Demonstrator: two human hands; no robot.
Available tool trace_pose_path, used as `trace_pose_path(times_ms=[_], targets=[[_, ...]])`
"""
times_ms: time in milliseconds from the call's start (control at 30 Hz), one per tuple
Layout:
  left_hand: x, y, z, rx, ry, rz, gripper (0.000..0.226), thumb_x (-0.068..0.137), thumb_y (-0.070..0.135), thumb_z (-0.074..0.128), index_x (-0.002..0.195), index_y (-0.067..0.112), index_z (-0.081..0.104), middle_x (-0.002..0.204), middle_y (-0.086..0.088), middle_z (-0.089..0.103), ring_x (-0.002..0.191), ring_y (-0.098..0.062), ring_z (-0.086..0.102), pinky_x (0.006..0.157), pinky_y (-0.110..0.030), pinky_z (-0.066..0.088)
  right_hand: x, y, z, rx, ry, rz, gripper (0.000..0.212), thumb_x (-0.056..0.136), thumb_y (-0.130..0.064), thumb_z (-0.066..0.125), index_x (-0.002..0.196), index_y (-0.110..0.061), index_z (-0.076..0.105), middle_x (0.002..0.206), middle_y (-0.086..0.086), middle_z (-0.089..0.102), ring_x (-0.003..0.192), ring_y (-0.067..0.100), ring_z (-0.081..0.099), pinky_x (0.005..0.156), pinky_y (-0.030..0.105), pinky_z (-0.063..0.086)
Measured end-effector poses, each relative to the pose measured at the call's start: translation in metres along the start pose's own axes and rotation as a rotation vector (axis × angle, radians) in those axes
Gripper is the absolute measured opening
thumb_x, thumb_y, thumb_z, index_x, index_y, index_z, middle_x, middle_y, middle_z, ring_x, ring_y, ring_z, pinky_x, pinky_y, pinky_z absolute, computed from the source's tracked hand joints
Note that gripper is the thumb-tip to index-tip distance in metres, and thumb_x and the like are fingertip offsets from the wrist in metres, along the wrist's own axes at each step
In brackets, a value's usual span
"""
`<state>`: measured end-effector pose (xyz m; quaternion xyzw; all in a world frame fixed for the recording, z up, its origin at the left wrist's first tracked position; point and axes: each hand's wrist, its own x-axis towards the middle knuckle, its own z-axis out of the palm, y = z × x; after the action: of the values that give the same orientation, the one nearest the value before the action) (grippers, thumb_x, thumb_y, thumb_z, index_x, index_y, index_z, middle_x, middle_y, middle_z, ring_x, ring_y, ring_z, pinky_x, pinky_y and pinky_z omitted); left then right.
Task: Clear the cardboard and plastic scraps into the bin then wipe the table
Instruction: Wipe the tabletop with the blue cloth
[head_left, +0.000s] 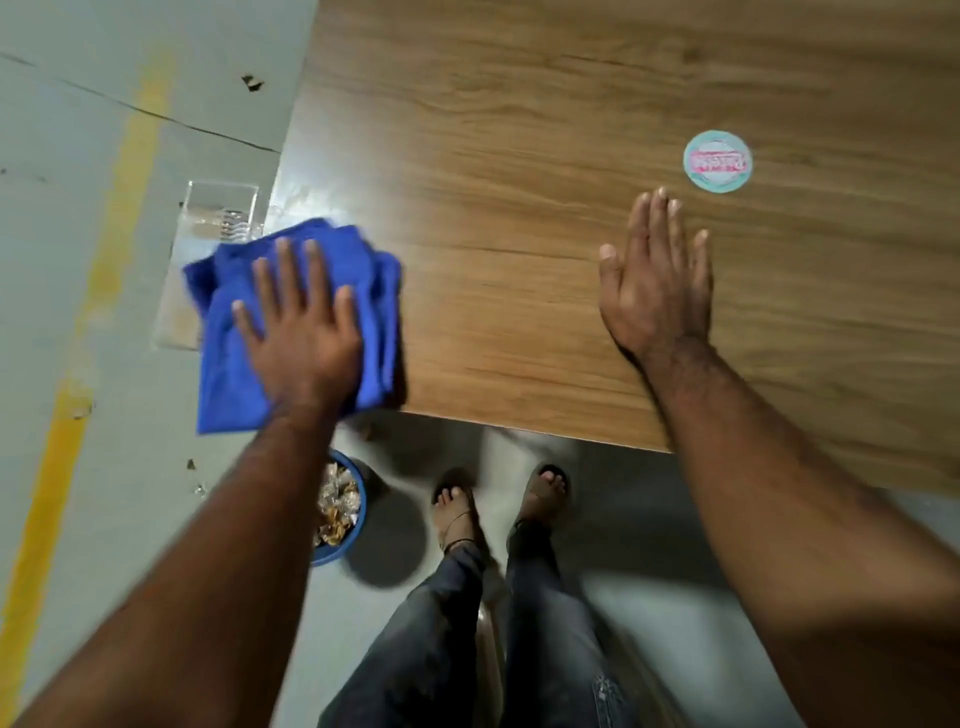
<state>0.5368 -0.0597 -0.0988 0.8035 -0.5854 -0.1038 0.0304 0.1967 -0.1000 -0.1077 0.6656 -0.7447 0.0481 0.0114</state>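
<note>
My left hand (301, 327) presses flat, fingers spread, on a crumpled blue cloth (234, 374) at the near left corner of the wooden table (519, 182). Part of the cloth hangs past the table's left edge. My right hand (654, 280) lies flat on the tabletop with straight fingers and holds nothing. A blue bin (340, 512) holding cardboard and plastic scraps stands on the floor below the table's near left corner, partly hidden by my left forearm.
A round teal and pink sticker (718, 161) sits on the table just beyond my right hand. A clear plastic piece (221, 210) lies by the table's left edge. A yellow line (78, 364) runs along the grey floor. My feet (498, 493) stand at the near edge.
</note>
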Motion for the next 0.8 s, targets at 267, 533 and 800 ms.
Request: trace_pose_path(times_ms=[267, 533, 800], targets=[[-0.065, 0.143, 0.042, -0.013, 0.04, 0.307, 0.068, 0.106, 0.052, 0.022, 0.166, 0.022, 0.02, 0.175, -0.006, 0.011, 0.161, -0.032, 0.011, 0.127, -0.062, 0.007, -0.001, 0.015, 0.002, 0.075, 0.071, -0.005, 0.068, 0.103, -0.039, 0.03, 0.16, -0.003, 0.032, 0.168, 0.016, 0.03, 0.155, 0.027, 0.031, 0.124, 0.053, 0.024], [-0.001, 0.247, 0.054, -0.001, 0.005, 0.486, 0.067, 0.104, 0.054, 0.017, 0.166, 0.028, 0.02, 0.175, -0.001, 0.013, 0.161, -0.028, 0.011, 0.126, -0.063, 0.006, -0.009, 0.067, -0.006, 0.038, 0.168, 0.243, 0.064, 0.105, -0.036, 0.033, 0.159, 0.0, 0.034, 0.165, 0.019, 0.035, 0.154, 0.03, 0.035, 0.122, 0.051, 0.032], [0.129, 0.333, 0.048, -0.063, 0.023, 0.241, 0.064, 0.108, 0.051, 0.025, 0.167, 0.026, 0.017, 0.175, -0.004, 0.008, 0.161, -0.031, 0.007, 0.126, -0.064, 0.002, -0.014, 0.065, -0.002, -0.077, 0.1, 0.251, 0.067, 0.107, -0.038, 0.028, 0.163, -0.001, 0.023, 0.17, 0.017, 0.023, 0.157, 0.026, 0.026, 0.125, 0.048, 0.023]])
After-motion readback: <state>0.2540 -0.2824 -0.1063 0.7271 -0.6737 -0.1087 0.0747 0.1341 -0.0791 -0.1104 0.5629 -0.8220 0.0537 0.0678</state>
